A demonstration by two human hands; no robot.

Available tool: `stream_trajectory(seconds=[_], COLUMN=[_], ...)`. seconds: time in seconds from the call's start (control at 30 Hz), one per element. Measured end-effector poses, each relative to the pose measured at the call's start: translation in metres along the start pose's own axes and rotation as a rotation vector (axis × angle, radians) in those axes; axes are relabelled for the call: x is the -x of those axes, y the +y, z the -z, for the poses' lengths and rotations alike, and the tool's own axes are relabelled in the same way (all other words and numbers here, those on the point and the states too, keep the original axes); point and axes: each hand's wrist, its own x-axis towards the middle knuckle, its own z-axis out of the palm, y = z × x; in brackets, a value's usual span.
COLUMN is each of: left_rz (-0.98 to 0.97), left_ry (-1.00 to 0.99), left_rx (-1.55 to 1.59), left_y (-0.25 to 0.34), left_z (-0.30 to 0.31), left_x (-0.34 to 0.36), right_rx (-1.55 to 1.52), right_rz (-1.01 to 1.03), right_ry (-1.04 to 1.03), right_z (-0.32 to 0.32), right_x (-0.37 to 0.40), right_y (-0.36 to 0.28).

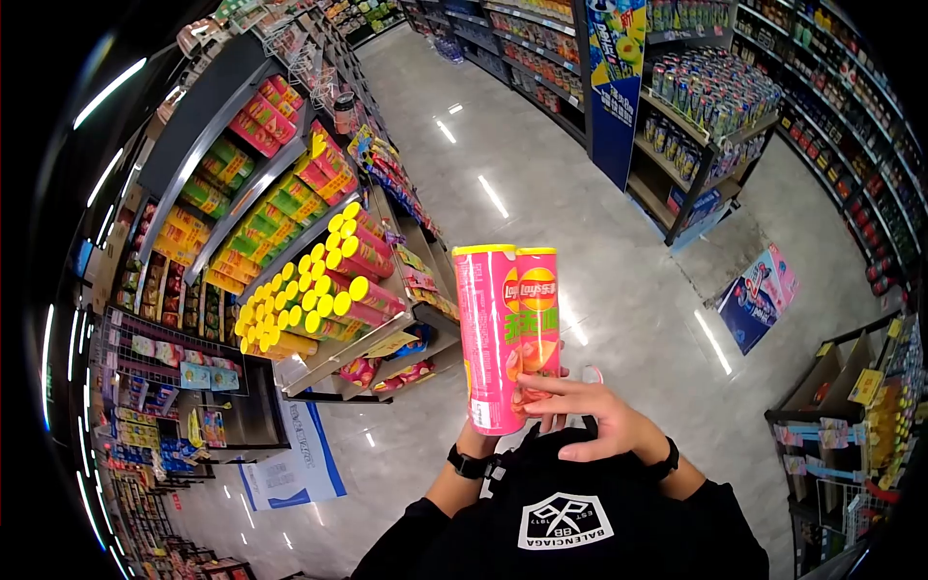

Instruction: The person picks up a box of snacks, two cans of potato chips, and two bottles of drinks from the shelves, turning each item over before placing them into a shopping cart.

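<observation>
Two pink Lay's chip cans with yellow lids stand side by side, upright, in front of my body. The nearer pink can (486, 338) shows its back label and barcode. Beside it on the right, the second pink can (539, 309) shows the Lay's logo. My left hand (478, 441) is wrapped behind the cans at their lower end, its fingers mostly hidden by them. From the right, my right hand (599, 418) reaches across, its fingers spread and the fingertips touching the lower part of the cans.
A display shelf (338, 353) at the left holds several yellow-lidded cans and snack bags. A drinks shelf (691, 145) is at the upper right, with a blue sign (614, 87) beside it. Another rack (822, 387) stands at the right. Grey floor (464, 184) runs between them.
</observation>
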Motion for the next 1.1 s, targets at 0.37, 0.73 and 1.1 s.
stream_trajectory(seconds=[0.37, 0.73, 1.1], left_rz=[-0.575, -0.796, -0.905], left_ry=[0.457, 0.698, 0.758], left_rx=[-0.795, -1.148, -1.381], left_y=[0.011, -0.008, -0.026], left_z=[0.023, -0.026, -0.029], left_x=[0.011, 0.092, 0.111], right_rx=[-0.079, -0.882, -0.898], right_rz=[-0.070, -0.463, -0.414], right_ry=[0.316, 0.383, 0.224], right_z=[0.010, -0.024, -0.039], right_x=[-0.018, -0.042, -0.032], right_y=[0.063, 0.112, 0.116])
